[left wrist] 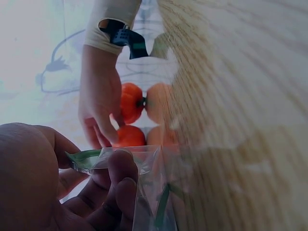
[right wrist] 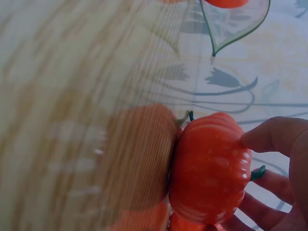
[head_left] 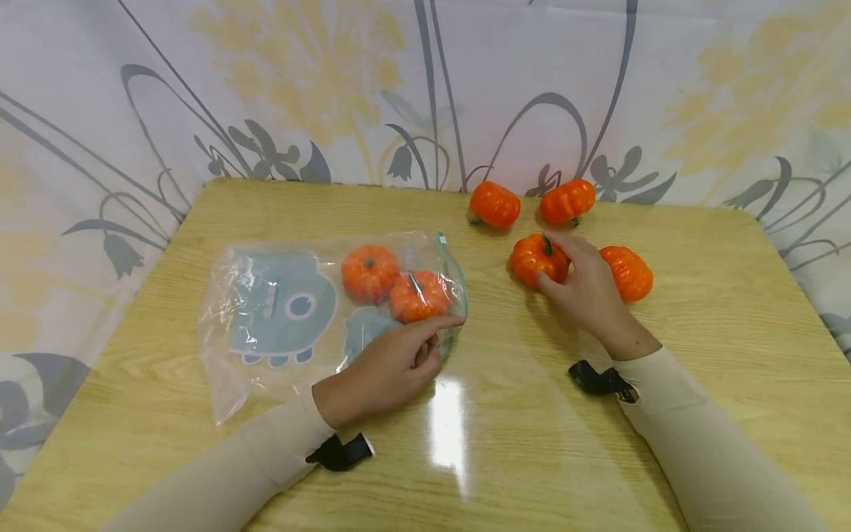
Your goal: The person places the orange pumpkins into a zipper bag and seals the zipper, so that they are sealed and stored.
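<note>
A clear zip bag (head_left: 286, 377) with a green zip edge and a blue cartoon print lies on the left of the table. Inside it, near the mouth, sit two small orange pumpkins, one farther back (head_left: 369, 273) and one nearer the zip (head_left: 419, 298). My left hand (head_left: 388, 369) pinches the bag at its open edge, with the green strip (left wrist: 85, 158) by the fingers. To the right of the bag, my right hand (head_left: 585, 288) grips another orange pumpkin (right wrist: 209, 168) between thumb and fingers. That pumpkin stands on the table with its green stem up.
Two more pumpkins lie on their sides at the table's back edge, one on the left (head_left: 495, 205) and one on the right (head_left: 567, 201). Another pumpkin (head_left: 626, 273) rests just right of my right hand. Patterned cloth (head_left: 332, 89) hangs behind the wooden table (head_left: 518, 458).
</note>
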Demonstrator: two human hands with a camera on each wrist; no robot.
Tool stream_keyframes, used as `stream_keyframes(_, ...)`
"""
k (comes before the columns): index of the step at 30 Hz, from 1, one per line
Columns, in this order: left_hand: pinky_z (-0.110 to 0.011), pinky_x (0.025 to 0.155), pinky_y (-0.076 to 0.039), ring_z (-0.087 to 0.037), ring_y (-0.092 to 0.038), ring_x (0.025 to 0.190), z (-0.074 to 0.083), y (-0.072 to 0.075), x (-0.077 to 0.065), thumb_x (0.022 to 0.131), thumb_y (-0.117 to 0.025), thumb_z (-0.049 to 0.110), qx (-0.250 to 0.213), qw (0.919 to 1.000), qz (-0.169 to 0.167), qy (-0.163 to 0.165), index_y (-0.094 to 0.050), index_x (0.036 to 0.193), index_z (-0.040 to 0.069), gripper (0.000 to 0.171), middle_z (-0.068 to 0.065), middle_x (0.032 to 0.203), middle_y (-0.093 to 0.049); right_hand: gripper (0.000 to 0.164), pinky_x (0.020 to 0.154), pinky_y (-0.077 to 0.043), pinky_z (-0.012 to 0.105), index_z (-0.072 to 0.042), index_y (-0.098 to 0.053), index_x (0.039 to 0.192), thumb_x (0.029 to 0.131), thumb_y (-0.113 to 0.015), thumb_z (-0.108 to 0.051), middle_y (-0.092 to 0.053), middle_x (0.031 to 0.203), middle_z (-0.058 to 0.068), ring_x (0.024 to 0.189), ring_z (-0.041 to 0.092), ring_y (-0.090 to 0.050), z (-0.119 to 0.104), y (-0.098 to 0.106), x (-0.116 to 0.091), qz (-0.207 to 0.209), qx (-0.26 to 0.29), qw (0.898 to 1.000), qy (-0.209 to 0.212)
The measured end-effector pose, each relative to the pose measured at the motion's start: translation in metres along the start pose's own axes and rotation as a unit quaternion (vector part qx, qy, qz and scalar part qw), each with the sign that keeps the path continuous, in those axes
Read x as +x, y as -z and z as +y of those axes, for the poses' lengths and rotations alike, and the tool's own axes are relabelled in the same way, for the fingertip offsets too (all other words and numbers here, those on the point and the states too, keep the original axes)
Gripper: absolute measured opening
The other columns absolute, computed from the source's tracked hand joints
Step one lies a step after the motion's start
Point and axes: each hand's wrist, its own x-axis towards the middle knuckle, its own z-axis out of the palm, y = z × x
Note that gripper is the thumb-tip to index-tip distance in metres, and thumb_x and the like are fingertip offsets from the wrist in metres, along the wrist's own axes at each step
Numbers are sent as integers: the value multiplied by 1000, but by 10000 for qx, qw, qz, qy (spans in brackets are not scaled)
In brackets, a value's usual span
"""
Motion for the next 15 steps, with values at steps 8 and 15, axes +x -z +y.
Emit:
stream_keyframes(8, -19, 56, -37, 0, -37, 60, 1, -1, 0, 96, -50, 11, 4, 10000, -43, -50, -50, 146, 17, 51, 10, 70, -44, 64, 113, -31, 63, -1, -46, 144, 87, -74, -8, -42, 148, 26, 138, 44, -38, -3, 2, -2, -480, 92, 9988, -99)
stream_keyframes(15, -19, 55, -35, 0, -37, 59, -2, 0, -1, 95, -50, 11, 46, 10000, 12, -58, -51, 145, 17, 50, 10, 69, -43, 69, 112, -32, 63, 0, -42, 145, 87, -77, -14, -39, 149, 26, 139, 44, -36, -3, -2, 0, -836, 29, 9964, -171)
